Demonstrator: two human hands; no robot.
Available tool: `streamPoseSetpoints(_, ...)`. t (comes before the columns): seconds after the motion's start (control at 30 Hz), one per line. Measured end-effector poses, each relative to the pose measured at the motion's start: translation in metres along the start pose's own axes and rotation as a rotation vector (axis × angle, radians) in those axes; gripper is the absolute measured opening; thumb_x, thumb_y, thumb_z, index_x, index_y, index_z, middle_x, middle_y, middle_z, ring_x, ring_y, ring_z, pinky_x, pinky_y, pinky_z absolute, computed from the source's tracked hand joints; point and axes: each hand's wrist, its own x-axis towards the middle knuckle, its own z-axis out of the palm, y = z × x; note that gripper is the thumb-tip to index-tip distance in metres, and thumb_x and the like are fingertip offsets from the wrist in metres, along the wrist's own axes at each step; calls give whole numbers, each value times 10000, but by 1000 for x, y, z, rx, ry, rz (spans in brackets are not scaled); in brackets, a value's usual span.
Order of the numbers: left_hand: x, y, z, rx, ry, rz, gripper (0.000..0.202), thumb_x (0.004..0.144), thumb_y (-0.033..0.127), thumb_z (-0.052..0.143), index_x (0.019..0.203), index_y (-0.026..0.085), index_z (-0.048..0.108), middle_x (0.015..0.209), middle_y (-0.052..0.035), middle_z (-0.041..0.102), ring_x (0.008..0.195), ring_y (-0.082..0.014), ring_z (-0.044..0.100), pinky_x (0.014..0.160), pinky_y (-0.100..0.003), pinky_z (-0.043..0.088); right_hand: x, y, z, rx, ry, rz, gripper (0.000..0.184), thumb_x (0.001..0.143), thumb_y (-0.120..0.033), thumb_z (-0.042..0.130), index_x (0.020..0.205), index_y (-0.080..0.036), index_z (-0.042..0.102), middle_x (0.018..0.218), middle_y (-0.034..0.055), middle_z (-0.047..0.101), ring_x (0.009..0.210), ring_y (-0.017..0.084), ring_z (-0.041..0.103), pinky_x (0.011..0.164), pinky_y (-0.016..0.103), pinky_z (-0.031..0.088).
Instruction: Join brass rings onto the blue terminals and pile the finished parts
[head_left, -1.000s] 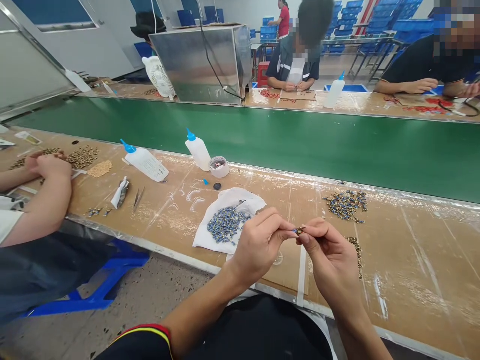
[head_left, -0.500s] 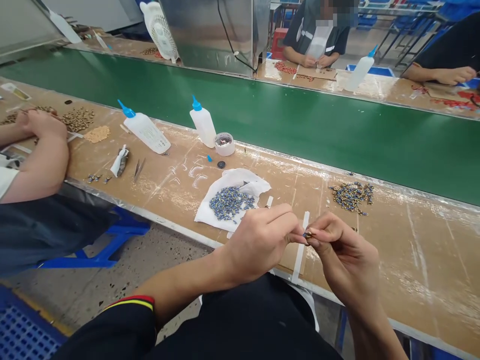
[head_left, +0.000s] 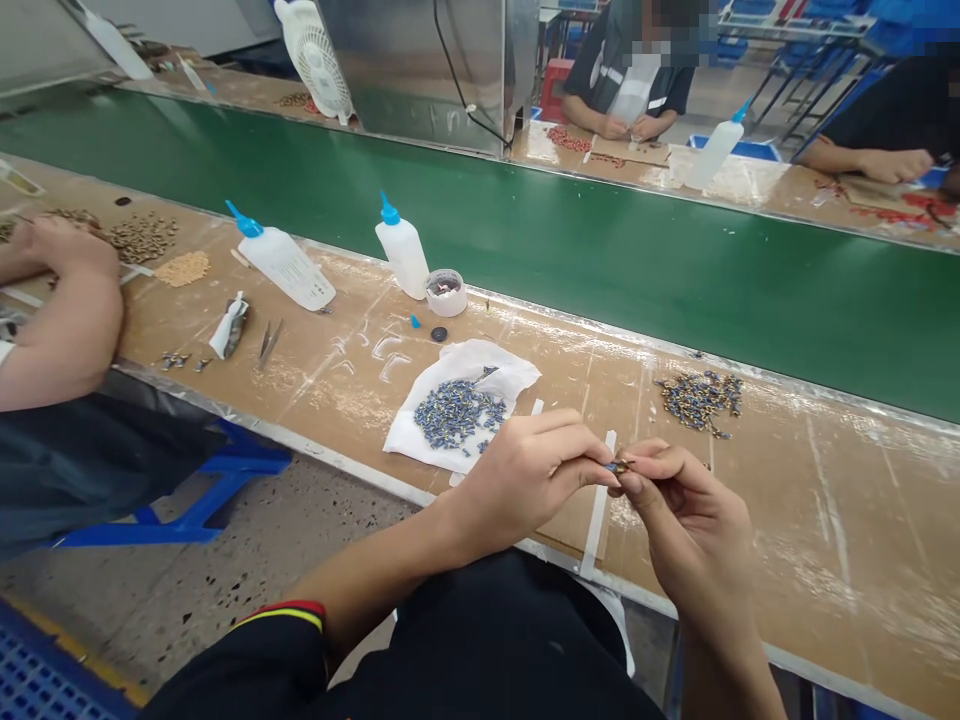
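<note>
My left hand [head_left: 517,475] and my right hand [head_left: 694,520] meet over the front of the bench, fingertips pinched together. Between them is a tiny blue and gold-coloured part [head_left: 618,466], mostly covered by the fingers. Both hands grip it from opposite sides. Left of my hands, a pile of small blue and yellowish parts [head_left: 454,412] lies on a white cloth or paper sheet [head_left: 517,362]. Beyond my right hand, a second pile of blue and gold-coloured parts [head_left: 701,400] rests directly on the brown bench top [head_left: 795,540].
A green conveyor belt [head_left: 570,235] runs behind the bench. Two white squeeze bottles [head_left: 289,268] with blue tips, a tape roll [head_left: 446,294] and tweezers [head_left: 270,343] stand or lie to the left. A co-worker's arm [head_left: 71,310] rests at far left; other people sit across the belt.
The view has shifted slightly. My fingers have moved a little around the small part, which both hands still hold. Across the belt at right, a person's hand has moved.
</note>
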Motion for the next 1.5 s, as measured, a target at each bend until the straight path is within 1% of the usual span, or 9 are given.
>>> streamPoseSetpoints(0.13,4,-5,2,-51,-37,-28,156,890,254,650,975,131,694,847,-63,714,703,-132,634,677,-256,499,-1,3,5,12,102,24,48,863,-227,683,832,-216,647,871,42,629,807,163,612,690,278,532)
streamPoseSetpoints(0.27,4,-9,1,-76,-73,-44,213,889,232,649,1076,133,667,899,-72,726,720,-140,654,718,-279,516,-2,5,5,15,113,9,32,870,-205,671,851,-218,648,882,40,622,784,151,608,677,272,532)
streamPoseSetpoints(0.53,6,-8,-4,-10,-104,26,181,959,219,519,963,147,686,821,-57,702,723,-141,624,662,-249,470,0,9,8,19,119,-55,76,868,-156,667,863,-231,659,876,33,630,828,147,598,692,255,524)
streamPoseSetpoints(0.77,4,-10,-5,124,-104,93,214,970,198,480,840,140,639,730,-30,609,649,-120,542,599,-231,410,0,9,4,-20,97,81,123,869,-214,684,990,-230,690,865,32,675,746,145,649,671,282,567)
streamPoseSetpoints(0.83,3,-10,-6,146,-106,94,216,974,206,470,841,147,629,723,-24,597,641,-118,534,589,-229,405,2,9,0,-56,72,84,103,859,-227,696,961,-220,697,852,37,683,719,146,648,646,284,572)
streamPoseSetpoints(0.97,4,-10,-8,189,-114,128,229,983,224,450,862,152,630,730,-26,595,648,-122,542,598,-230,421,5,6,-5,-81,25,-4,34,858,-204,690,890,-214,687,829,37,670,672,137,620,588,275,558)
streamPoseSetpoints(1.13,7,-5,-9,235,-153,240,223,972,174,436,917,162,652,809,-45,639,709,-129,568,666,-235,451,1,4,-5,-50,17,-139,141,884,-100,627,901,-235,664,886,34,655,731,135,613,605,266,531)
streamPoseSetpoints(1.27,7,-1,-9,245,-148,258,248,957,133,426,863,174,652,820,-40,648,710,-120,571,668,-222,448,-3,2,-5,-62,17,-164,168,879,-62,617,881,-227,651,892,34,638,750,130,599,603,251,504)
streamPoseSetpoints(1.5,8,1,-14,313,-159,309,303,967,121,394,780,186,623,755,-22,627,656,-111,541,630,-227,426,-1,-10,-2,-49,-90,-9,131,906,-137,612,801,-214,594,794,5,595,661,102,565,563,214,488)
